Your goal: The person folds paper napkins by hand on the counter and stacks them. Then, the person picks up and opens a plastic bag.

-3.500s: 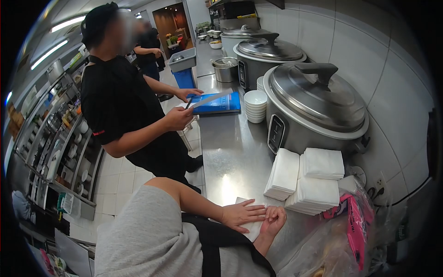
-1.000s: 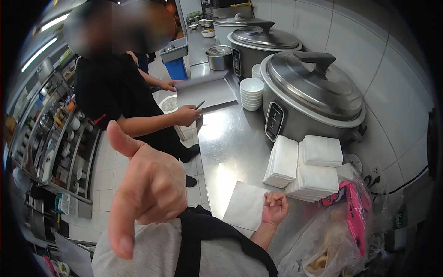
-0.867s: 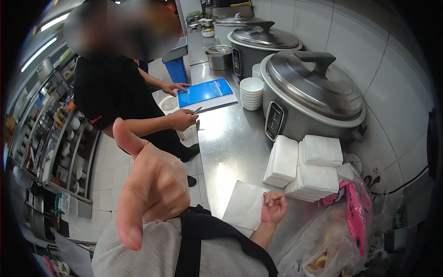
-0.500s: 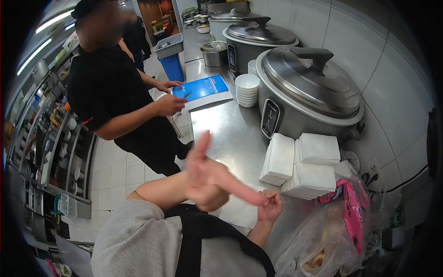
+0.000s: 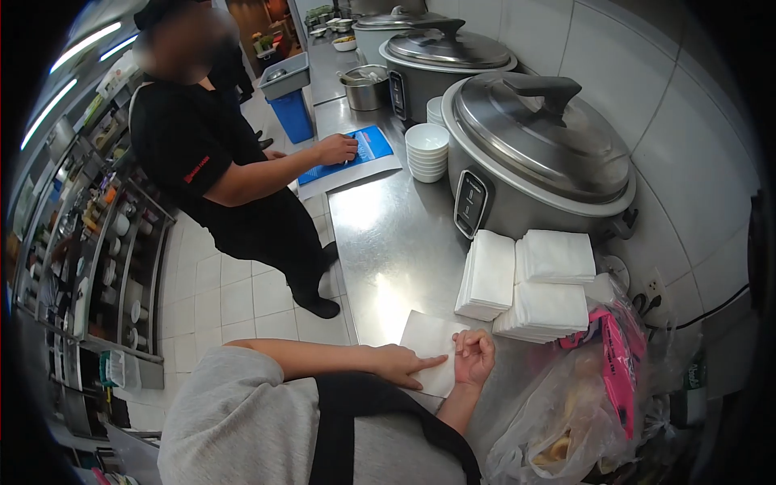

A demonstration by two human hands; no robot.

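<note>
We press a napkin (image 5: 428, 349) flat on the counter (image 5: 388, 242), just in front of the napkin stacks (image 5: 525, 287). Left hand (image 5: 400, 365) lies open, fingers on the sheet; right hand (image 5: 474, 357) curled, pinching its edge — mid-fold, we judge. Next: crease cleanly, edges aligned.

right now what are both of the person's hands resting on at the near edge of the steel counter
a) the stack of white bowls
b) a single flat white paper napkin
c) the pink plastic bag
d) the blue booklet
b: the left hand and the right hand both lie on the single flat white paper napkin spread on the steel counter, apart from the folded napkin stacks.
</note>
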